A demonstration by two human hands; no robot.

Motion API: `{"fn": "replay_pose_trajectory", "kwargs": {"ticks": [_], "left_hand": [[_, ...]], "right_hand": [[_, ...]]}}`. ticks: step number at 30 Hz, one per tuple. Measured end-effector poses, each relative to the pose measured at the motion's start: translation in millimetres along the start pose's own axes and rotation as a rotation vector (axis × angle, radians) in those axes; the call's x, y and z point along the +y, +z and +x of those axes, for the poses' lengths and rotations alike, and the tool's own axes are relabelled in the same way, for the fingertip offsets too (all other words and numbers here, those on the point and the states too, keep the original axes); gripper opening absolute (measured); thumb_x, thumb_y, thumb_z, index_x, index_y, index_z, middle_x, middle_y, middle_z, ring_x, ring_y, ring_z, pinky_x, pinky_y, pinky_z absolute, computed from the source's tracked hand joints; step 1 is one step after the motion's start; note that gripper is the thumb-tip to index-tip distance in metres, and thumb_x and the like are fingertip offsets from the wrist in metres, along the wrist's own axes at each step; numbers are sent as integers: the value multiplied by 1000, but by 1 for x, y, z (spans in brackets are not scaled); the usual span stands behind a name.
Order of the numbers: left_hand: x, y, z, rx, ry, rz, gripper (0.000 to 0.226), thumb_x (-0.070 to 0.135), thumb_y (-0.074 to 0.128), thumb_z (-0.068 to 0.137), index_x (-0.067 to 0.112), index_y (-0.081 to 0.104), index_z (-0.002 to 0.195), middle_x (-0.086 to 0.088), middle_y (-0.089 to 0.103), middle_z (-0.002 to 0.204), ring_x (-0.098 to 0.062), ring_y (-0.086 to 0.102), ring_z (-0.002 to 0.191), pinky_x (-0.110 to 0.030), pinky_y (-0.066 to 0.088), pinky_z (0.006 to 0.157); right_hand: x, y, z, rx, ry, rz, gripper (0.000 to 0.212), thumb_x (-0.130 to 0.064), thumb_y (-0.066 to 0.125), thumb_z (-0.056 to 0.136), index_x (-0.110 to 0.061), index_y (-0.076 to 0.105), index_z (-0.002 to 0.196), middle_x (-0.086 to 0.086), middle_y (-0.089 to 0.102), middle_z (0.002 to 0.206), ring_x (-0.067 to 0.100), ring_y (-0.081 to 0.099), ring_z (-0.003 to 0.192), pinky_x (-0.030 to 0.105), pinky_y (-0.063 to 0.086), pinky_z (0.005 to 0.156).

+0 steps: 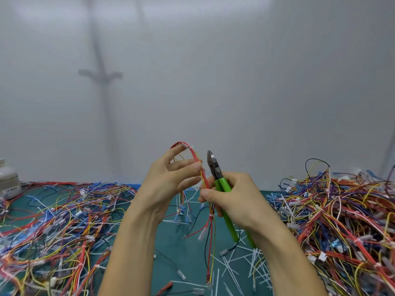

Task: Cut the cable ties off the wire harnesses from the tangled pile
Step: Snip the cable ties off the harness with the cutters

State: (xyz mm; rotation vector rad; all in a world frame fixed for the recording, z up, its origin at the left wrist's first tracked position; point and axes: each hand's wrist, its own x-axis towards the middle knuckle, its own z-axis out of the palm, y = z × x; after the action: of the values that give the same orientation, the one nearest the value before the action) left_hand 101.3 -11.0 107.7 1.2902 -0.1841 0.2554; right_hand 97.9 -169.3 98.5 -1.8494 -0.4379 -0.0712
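My left hand (171,178) holds a red and yellow wire harness (197,161) up in the air, fingers curled round its looped top. A white cable tie (190,148) sits near the top of the loop and another white tie (211,215) binds the wires lower down. My right hand (233,195) grips green-handled cutters (224,189), jaws pointing up just right of the harness, a little apart from it. Its thumb and forefinger also pinch the harness wires. The harness tails hang down to the green mat (171,263).
A tangled pile of coloured harnesses (342,221) lies on the right, and another spread of wires (59,221) covers the left. Cut white ties (241,263) litter the mat in front. A white container (8,180) stands at the far left by the wall.
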Motion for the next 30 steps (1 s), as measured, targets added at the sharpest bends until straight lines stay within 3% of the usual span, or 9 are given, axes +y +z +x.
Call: {"fn": "replay_pose_trajectory", "kwargs": {"ticks": [2, 5, 9, 13, 17, 20, 24, 26, 30], "left_hand": [[0, 2, -3, -80, -25, 188, 49, 24, 73, 82, 33, 55, 127, -8, 75, 102, -19, 74, 85, -27, 59, 70], [1, 3, -6, -263, -75, 410, 43, 43, 72, 84, 26, 63, 123, -1, 75, 103, -18, 73, 89, -33, 60, 80], [2, 2, -8, -422, -111, 496, 30, 33, 75, 79, 16, 71, 104, -4, 75, 100, -15, 72, 95, -27, 58, 80], [-1, 0, -7, -433, -106, 501, 32, 26, 80, 75, 13, 70, 103, -4, 72, 82, -14, 68, 81, -25, 56, 74], [-2, 1, -6, -423, -79, 499, 30, 31, 79, 77, 19, 71, 103, -4, 76, 92, -18, 70, 84, -33, 57, 83], [-1, 5, -6, -418, -41, 489, 21, 30, 78, 81, 20, 72, 98, -6, 76, 89, -11, 66, 75, -20, 52, 67], [-3, 7, -4, -365, -6, 514, 16, 18, 78, 81, 11, 70, 93, -11, 75, 83, -10, 68, 77, -16, 50, 67], [-3, 6, -4, -320, 9, 498, 12, 14, 77, 81, 9, 69, 88, -11, 75, 82, -11, 70, 77, -16, 51, 70], [-2, 4, -1, -223, 51, 466, 14, 6, 70, 85, -1, 64, 94, -12, 76, 86, -13, 72, 78, -17, 52, 69]], "right_hand": [[0, 1, 0, 73, -39, 38, 11, -22, 77, 78, -20, 68, 73, -5, 63, 60, 14, 52, 58, 39, 51, 61], [-1, -1, 1, 162, -76, 158, 11, -19, 76, 80, -18, 69, 73, -6, 57, 54, 10, 54, 52, 25, 47, 50], [-5, -5, 1, 206, -84, 303, 13, -10, 76, 81, -14, 68, 73, -4, 61, 53, 8, 56, 46, 21, 46, 42], [-5, -7, 0, 224, -78, 341, 12, -12, 74, 83, -13, 67, 74, -4, 60, 52, 7, 53, 46, 20, 47, 44], [-6, -8, 1, 240, -47, 362, 12, -10, 70, 87, -14, 70, 76, 1, 64, 60, 11, 57, 51, 30, 55, 52], [-5, -11, 0, 234, -33, 342, 12, -3, 71, 85, -14, 72, 80, 3, 69, 68, 19, 65, 61, 39, 61, 62], [0, -15, 2, 262, -45, 156, 9, -11, 72, 83, -19, 71, 80, 2, 68, 72, 23, 67, 70, 36, 60, 67], [1, -19, 2, 267, -51, 16, 5, -21, 72, 82, -21, 70, 78, 0, 66, 67, 27, 64, 70, 41, 57, 68], [2, -24, 0, 134, 1, -144, 6, -29, 72, 82, -23, 70, 79, -9, 70, 69, 19, 65, 74, 42, 57, 75]]}}
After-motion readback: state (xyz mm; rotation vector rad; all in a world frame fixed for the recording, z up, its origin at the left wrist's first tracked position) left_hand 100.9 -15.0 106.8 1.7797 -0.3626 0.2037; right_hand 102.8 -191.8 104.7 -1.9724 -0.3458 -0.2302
